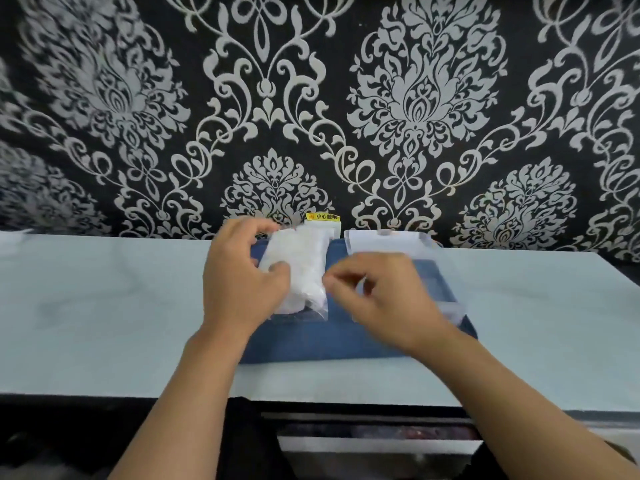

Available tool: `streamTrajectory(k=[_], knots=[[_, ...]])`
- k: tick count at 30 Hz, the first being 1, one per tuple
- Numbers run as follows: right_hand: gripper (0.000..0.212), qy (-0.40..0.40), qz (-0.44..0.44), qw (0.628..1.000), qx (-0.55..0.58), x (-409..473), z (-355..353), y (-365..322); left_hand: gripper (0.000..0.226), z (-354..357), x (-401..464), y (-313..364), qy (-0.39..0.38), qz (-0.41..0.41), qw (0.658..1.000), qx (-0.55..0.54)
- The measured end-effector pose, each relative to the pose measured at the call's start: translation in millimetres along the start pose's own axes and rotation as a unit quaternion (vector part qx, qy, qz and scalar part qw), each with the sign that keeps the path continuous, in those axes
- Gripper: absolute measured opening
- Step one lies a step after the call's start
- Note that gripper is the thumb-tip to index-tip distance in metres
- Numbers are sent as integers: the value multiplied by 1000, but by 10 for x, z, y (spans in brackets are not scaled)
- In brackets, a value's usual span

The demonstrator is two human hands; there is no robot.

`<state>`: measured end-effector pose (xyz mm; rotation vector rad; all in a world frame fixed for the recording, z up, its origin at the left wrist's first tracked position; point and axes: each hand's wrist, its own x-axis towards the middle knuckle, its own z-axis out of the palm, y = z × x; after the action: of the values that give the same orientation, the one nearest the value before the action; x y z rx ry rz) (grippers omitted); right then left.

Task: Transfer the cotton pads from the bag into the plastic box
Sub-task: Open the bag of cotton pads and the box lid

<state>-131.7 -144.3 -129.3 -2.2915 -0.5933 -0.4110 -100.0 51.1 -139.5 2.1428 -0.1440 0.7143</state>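
The bag (298, 268) of cotton pads (304, 271) lies on a blue cloth (329, 337) in the middle of the bench (104, 306), its long side running away from me, the white pads showing through clear film. I judge it light and soft: the film will be slick and crinkly, the stack inside will squash and shift if I squeeze, so I want to take hold by the film edges near the mouth, not by the padded middle. My left hand (239, 275) has its fingers curled round the bag's left edge, thumb on top, holding it steady. My right hand (374, 292) sits at the bag's right edge with fingertips drawn together as if pinching the film, though blur keeps me from being sure it actually has a grip. Just to the right, partly behind that hand, stands the plastic box (446, 303), clear and open, its lid (384, 242) raised at the back. A small yellow label (323, 217) shows behind the bag, against the patterned wall (346, 98).
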Motion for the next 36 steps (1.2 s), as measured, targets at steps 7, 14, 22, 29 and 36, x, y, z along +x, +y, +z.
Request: streamTrajectory(k=[7,14,22,29,36], knots=[[24,-226,5,926,-302,36,589,-36,88,61,-71,-493,-254,-91,958,94],[46,-97,40,924,-367,187,408,106,32,179,-31,-392,-116,-41,988,91],[25,58,-13,964,-260,366,395,328,13,307,-12,-260,-52,-39,997,34],[46,47,8,956,-289,388,428,417,15,333,-10,-221,-91,-60,994,22],[29,11,29,971,-237,400,416,430,38,427,64,-168,-96,-92,988,81]])
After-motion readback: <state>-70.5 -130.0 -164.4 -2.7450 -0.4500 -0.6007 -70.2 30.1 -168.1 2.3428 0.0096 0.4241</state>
